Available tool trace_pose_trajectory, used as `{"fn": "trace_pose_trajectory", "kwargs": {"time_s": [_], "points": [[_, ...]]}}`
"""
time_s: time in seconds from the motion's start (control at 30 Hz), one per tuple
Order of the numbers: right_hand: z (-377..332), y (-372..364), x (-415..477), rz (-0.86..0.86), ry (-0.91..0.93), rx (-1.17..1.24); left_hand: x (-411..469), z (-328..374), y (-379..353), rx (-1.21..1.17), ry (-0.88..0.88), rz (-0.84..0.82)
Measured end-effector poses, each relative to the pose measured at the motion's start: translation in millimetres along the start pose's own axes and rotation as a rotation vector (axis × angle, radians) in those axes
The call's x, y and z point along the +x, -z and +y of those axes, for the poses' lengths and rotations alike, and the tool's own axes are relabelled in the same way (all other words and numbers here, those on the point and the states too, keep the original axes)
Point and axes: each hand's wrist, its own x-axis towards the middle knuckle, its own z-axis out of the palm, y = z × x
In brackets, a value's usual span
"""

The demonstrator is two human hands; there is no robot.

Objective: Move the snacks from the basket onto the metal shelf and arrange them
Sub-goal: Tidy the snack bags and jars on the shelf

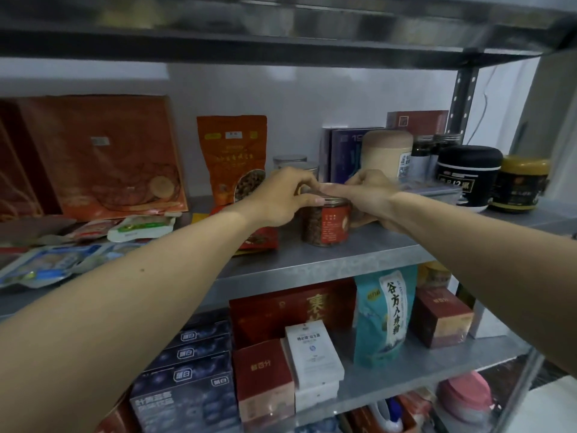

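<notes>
Jar stands gripped between left hand and right hand.

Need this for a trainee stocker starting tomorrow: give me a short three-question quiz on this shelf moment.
1. True or false: the left hand and the right hand both grip the red-labelled jar.
2. Which pack stands upright behind and to the left of the jar? A: an orange pouch. B: a green carton. C: a blue tin.
3. Fill in: the teal bag stands on the shelf level ___ the jar's.

Key: 1 true; 2 A; 3 below.
</notes>
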Motion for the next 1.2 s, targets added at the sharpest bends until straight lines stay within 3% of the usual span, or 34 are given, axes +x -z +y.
{"fn": "trace_pose_trajectory", "kwargs": {"time_s": [0.23,0.37,0.5,0.67,1.2], "points": [[0,4,-2,-0.167,-0.034,0.034,-5,-20,18,0.127,0.019,0.000],[14,4,-3,-0.263,0.041,0.070,-14,-26,12,0.028,0.024,-0.003],[25,-7,0,-0.212,0.134,0.215,-12,-29,2,-0.059,0.033,0.028],[29,-14,7,-0.114,0.259,0.182,-5,-40,2,-0.070,0.065,0.011],[28,-15,9,-0.138,0.272,0.267,-10,-45,0,-0.136,0.073,-0.022]]}}
